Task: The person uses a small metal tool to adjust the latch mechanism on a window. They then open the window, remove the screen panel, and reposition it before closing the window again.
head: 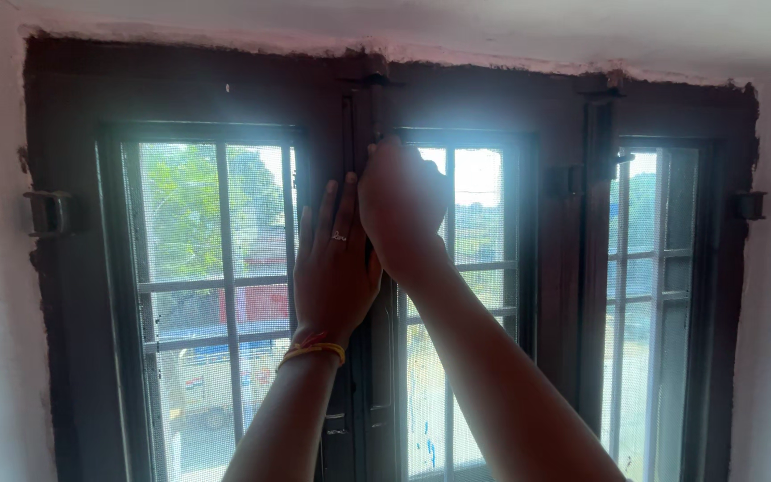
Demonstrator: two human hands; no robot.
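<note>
Flat and open, my left hand (pixel 336 268) presses its palm against the dark post (pixel 360 134) between the left and middle panes, fingers spread upward, holding nothing. My right hand (pixel 401 207) is curled at the top of that same post, just above the left, and I cannot tell whether its fingers are closed on anything, since its back faces me and the backlight turns it to a silhouette; it may be working a latch or bolt there. The window frame (pixel 64 98) stands with all three mesh panels apparently shut, so as far as I can judge, whatever fastens at the post is being handled and no panel has swung yet. A bracket (pixel 50 212) sits on the frame's left side, another (pixel 748 204) on the right. Glare washes out the middle pane (pixel 479 205), the frame's lower edge is cut off, and my fingertips on the right hand are hidden.
</note>
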